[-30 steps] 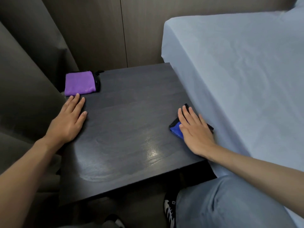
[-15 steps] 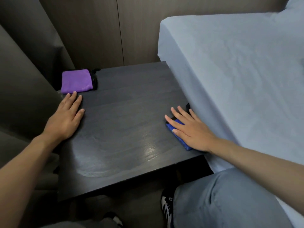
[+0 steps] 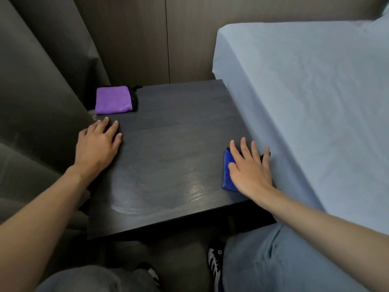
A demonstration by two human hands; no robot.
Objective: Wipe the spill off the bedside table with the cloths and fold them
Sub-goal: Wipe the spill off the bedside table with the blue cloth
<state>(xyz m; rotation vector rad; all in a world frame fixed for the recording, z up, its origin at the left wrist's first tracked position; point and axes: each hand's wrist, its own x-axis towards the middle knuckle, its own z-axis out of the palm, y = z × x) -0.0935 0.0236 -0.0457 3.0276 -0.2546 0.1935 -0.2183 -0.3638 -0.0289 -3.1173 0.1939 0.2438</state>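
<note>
On the desk (image 3: 168,154), the soft blue cloth (image 3: 227,178) is pressed by the spread right grip (image 3: 250,171); its left edge should be pinched.

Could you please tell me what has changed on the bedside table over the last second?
The right hand, flat on the blue cloth, swung its fingers toward the middle of the bedside table, then back beside the bed, now spread wider; the cloth shifted slightly under it. Nothing was gripped or released. The left hand stays flat on the table by the folded purple cloth, unmoved.
</note>
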